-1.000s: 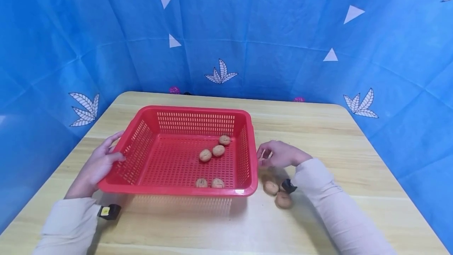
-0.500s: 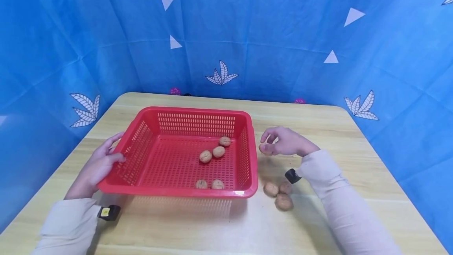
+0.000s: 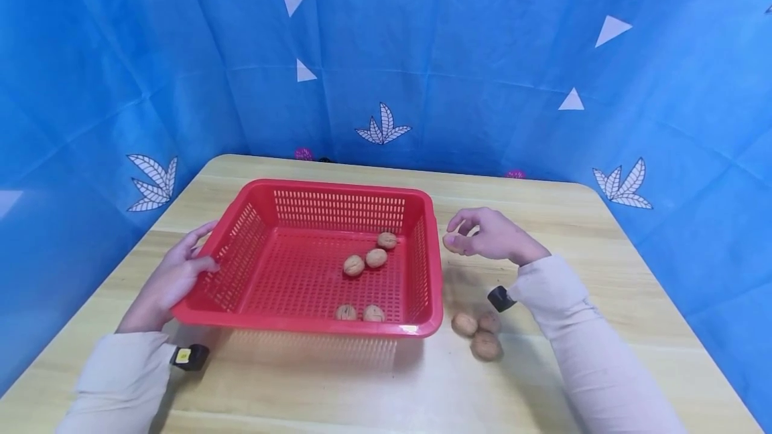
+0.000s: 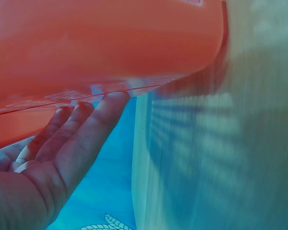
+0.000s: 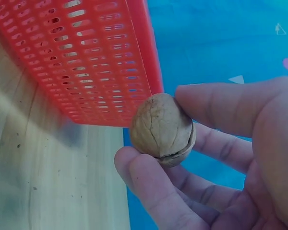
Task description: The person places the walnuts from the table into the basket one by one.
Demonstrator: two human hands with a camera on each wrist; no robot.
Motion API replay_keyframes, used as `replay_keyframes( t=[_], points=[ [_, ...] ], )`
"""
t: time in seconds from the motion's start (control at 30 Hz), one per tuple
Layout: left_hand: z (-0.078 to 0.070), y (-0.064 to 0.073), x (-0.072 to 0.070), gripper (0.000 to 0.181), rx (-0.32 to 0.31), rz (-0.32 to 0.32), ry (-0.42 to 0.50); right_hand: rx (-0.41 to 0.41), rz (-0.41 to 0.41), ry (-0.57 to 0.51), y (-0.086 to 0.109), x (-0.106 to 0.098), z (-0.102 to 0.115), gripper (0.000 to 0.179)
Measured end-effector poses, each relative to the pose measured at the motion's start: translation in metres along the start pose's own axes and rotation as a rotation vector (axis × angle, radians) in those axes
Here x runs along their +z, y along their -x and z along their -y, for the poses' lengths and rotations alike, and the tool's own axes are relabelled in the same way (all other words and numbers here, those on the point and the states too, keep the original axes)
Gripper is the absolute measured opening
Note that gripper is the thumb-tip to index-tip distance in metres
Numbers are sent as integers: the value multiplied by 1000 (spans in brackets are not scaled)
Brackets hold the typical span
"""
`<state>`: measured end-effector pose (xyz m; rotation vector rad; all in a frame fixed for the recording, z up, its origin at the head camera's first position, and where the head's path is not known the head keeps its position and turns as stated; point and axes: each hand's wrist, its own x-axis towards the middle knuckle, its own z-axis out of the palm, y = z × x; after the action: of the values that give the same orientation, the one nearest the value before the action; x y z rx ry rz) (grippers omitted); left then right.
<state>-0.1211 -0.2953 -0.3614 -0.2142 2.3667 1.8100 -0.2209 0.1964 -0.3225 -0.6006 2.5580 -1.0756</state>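
A red plastic basket point(image 3: 319, 323) with slotted walls holds several walnuts, one of them the walnut point(image 3: 354, 265) near its middle. My left hand point(image 3: 171, 280) grips the basket's left rim, its thumb over the inside; in the left wrist view the fingers point(image 4: 98, 117) lie against the outer wall. Just off the basket's right side, my right hand point(image 3: 491, 233) pinches a walnut point(image 5: 162, 125) between thumb and fingers, above the table. That walnut shows a crack along its seam. On the table below lie 3 more walnuts point(image 3: 486, 345), touching one another.
A light wooden table point(image 3: 338, 394) carries everything. Blue cloth point(image 3: 482, 52) with white leaf and triangle prints hangs behind and on both sides. Black wrist cameras point(image 3: 190, 357) sit at both cuffs. The basket's shadow falls on the table along its front.
My right hand has risen from low beside the basket's right wall, bringing a walnut up, and moved slightly farther back. The left hand keeps its hold. The head view has shifted slightly.
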Motion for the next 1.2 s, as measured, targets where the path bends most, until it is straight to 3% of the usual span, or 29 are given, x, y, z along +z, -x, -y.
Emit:
replay_keyframes(
  t=[0.27, 0.57, 0.9, 1.2],
  points=[
    [2, -3, 3, 84, -8, 7, 23, -17, -39, 11, 5, -5, 2, 27],
    [4, -2, 1, 84, -4, 7, 28, -18, -53, -7, -1, -7, 19, 25],
    [2, -3, 0, 83, -4, 2, 32, 11, -19, -17, -15, -4, 39, 33],
    [0, -2, 0, 83, -14, -1, 23, -4, 13, -23, -27, 9, 55, 25]
  ],
)
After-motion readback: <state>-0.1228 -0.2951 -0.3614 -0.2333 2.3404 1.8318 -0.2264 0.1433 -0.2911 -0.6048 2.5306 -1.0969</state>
